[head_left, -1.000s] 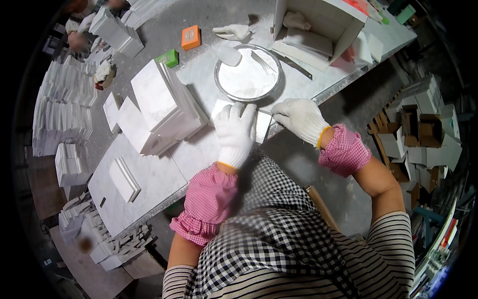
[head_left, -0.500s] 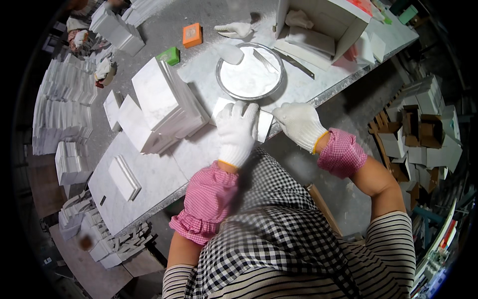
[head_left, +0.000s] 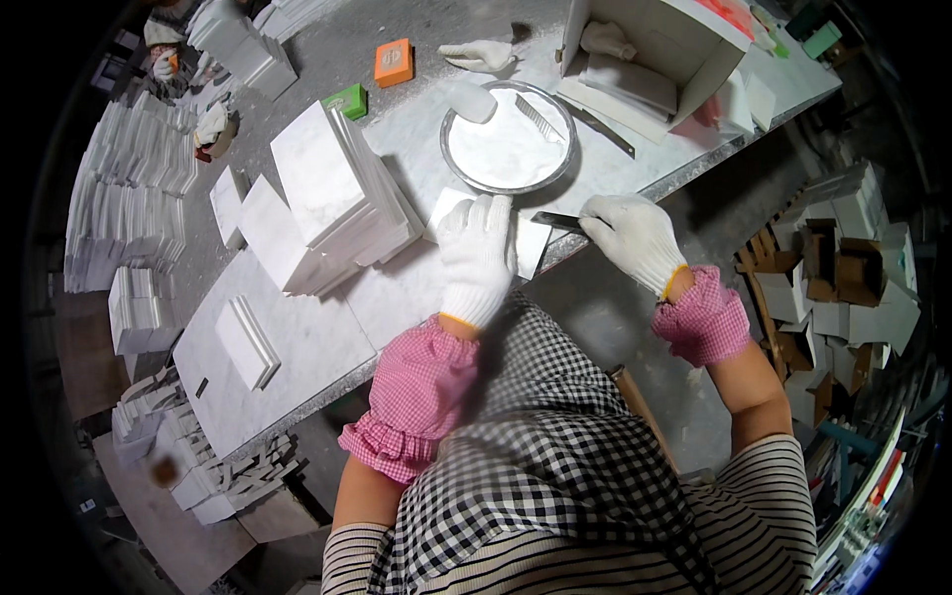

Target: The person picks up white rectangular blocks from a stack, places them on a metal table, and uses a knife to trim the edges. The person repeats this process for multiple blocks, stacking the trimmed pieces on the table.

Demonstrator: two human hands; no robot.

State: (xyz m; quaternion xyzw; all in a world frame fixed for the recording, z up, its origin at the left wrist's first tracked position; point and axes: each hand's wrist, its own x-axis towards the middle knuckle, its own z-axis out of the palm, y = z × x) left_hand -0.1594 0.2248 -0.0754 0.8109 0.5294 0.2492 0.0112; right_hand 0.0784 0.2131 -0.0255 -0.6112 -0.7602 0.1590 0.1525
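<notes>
A white tile (head_left: 533,245) lies near the front edge of the table, below a round metal bowl (head_left: 509,188) of white powder or paste. My left hand (head_left: 475,243), in a white knit glove, rests on it with fingers stretched forward. The tile's right part shows beside the thumb. My right hand (head_left: 631,236), also gloved, is closed around one end of a dark flat blade (head_left: 557,220). The blade's other end points left, close to the tile's upper right. In the bowl lie a pale scraper (head_left: 471,102) and a toothed strip (head_left: 536,116).
White tiles (head_left: 319,178) stand stacked left of the bowl, and a smaller stack (head_left: 245,342) lies nearer. A thin blade (head_left: 598,129), an open carton (head_left: 684,59), a spare glove (head_left: 478,57), an orange box (head_left: 394,62) and a green box (head_left: 347,101) are on the table.
My right hand has moved right, away from the tile, and the dark blade now shows plainly in it. My left hand stays on the tile. The view has shifted slightly.
</notes>
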